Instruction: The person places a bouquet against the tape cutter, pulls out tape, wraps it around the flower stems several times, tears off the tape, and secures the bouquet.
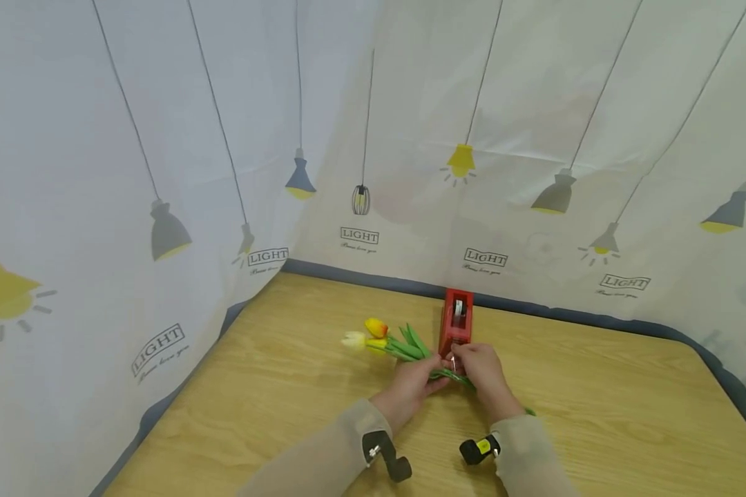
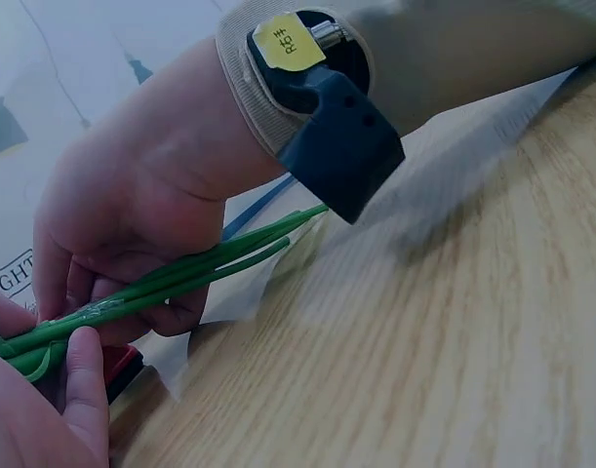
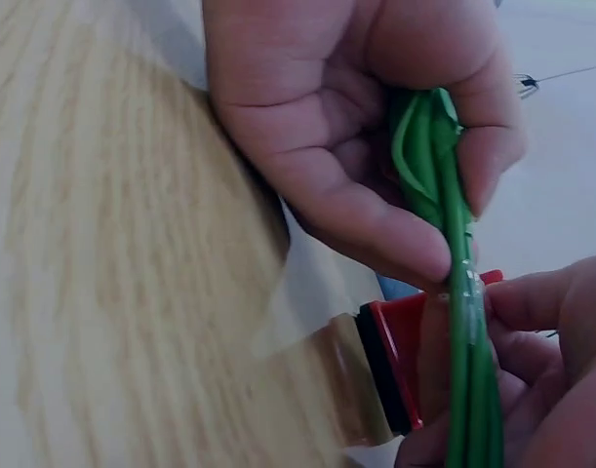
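A small bunch of tulips (image 1: 404,345), with yellow, orange and white heads, lies across my two hands above the table. My left hand (image 1: 407,388) grips the green stems (image 3: 444,175) just below the leaves, thumb on one side and fingers on the other. Close beside it, my right hand (image 1: 486,376) pinches the stems lower down, its fingertips at a strip of clear tape (image 2: 100,310) that lies on them. Directly behind both hands stands a red tape dispenser (image 1: 457,310) with a roll in it. Some right fingertips are hidden behind the stems.
The wooden table (image 1: 273,386) extends to both sides of the hands. A cloth curtain (image 1: 410,138) printed with lamps hangs along its back and left edges. A wrist camera (image 1: 385,455) is strapped to each sleeve.
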Motion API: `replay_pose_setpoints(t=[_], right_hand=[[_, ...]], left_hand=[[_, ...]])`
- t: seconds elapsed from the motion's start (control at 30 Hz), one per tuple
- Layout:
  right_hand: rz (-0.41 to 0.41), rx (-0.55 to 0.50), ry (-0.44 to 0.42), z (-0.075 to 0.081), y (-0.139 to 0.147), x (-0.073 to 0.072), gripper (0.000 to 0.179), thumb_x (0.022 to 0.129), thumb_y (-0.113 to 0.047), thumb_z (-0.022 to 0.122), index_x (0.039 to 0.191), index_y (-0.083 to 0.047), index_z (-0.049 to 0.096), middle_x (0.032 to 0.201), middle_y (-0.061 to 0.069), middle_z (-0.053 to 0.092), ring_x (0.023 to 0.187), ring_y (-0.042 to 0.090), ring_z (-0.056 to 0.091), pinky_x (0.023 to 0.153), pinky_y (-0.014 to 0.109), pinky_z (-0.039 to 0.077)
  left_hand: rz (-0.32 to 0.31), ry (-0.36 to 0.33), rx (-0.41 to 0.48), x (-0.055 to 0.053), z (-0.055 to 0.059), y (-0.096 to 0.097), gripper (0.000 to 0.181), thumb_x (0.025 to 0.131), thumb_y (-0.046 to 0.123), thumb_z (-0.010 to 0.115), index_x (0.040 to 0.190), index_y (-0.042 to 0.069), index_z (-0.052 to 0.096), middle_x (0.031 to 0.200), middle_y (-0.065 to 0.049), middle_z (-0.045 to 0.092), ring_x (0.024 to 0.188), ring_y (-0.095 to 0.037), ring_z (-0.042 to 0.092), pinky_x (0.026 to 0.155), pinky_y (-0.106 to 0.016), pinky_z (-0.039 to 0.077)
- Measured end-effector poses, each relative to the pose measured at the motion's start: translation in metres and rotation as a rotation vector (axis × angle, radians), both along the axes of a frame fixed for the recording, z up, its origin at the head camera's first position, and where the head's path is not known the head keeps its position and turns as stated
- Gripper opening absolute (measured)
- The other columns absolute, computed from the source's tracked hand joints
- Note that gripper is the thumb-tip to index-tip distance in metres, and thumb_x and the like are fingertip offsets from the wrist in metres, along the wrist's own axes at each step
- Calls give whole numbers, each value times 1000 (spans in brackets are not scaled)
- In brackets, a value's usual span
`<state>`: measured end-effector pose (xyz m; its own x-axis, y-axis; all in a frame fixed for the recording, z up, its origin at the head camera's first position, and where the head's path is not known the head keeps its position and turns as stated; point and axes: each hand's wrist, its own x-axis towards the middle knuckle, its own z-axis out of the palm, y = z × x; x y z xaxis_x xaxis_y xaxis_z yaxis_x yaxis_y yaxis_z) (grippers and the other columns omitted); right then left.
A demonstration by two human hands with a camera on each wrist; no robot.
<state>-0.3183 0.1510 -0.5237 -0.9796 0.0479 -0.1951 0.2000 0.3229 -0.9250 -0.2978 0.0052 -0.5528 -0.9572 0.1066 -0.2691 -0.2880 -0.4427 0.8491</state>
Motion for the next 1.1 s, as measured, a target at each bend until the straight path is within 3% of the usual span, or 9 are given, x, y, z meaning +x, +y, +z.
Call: replay_pose_setpoints(t=[0.23, 0.4, 0.47, 0.63, 0.73, 0.83, 0.97, 1.1], right_hand=[[-86, 116, 42, -3, -4, 1, 35, 103, -25, 61, 88, 2, 79, 75, 0, 71, 75, 15, 59, 66, 26, 47], [-26, 377, 83, -11, -3, 0, 32, 96, -24, 60, 87, -4, 83, 79, 3, 71, 74, 20, 57, 61, 28, 41], [11, 425, 83, -13, -2, -1, 30, 95, -23, 61, 85, -5, 83, 78, 1, 69, 72, 19, 56, 60, 27, 41], [138, 155, 42, 3, 6, -2, 33, 105, -20, 59, 90, 1, 80, 79, -1, 73, 78, 11, 62, 71, 24, 49], [212, 26, 1, 21, 15, 1, 37, 110, -22, 53, 102, 4, 78, 84, -2, 74, 81, 10, 67, 77, 25, 56], [219, -54, -31, 37, 22, 5, 39, 111, -26, 52, 117, 6, 74, 87, -2, 72, 83, 12, 68, 79, 26, 58], [219, -48, 15, 53, 24, 9, 44, 110, -31, 57, 128, 6, 71, 96, -2, 73, 88, 14, 68, 83, 28, 58], [222, 3, 91, 64, 20, 15, 31, 107, -31, 66, 113, -2, 76, 102, -1, 73, 93, 13, 65, 83, 28, 57]], left_hand=[[14, 3, 7, -1, 1, 0, 13, 84, -4, 65, 93, 1, 73, 95, -5, 75, 86, -14, 71, 80, -29, 64], [-10, 9, -1, 1, 0, 0, 14, 88, -3, 65, 100, 0, 72, 96, -3, 73, 90, -14, 70, 81, -28, 64], [-18, 4, -3, 3, -1, -1, 13, 90, -2, 65, 102, 1, 71, 96, -3, 72, 91, -13, 70, 81, -28, 64], [-21, 32, 4, 5, 6, -3, 13, 90, -2, 64, 101, 2, 71, 98, -3, 72, 91, -14, 70, 82, -28, 64], [-56, 85, 18, 4, 13, -6, 13, 91, -2, 65, 102, 4, 70, 100, -3, 73, 92, -14, 71, 86, -31, 64], [-102, 167, 45, 4, 24, -9, 17, 93, -2, 65, 110, 0, 67, 102, -4, 76, 95, -15, 73, 90, -33, 65], [-136, 282, 53, 2, 43, -14, 25, 93, -3, 67, 119, -6, 67, 105, -8, 78, 98, -16, 76, 92, -34, 65], [-166, 352, -1, 2, 64, -21, 22, 92, -1, 71, 114, 1, 72, 107, -10, 79, 99, -17, 78, 90, -35, 66]])
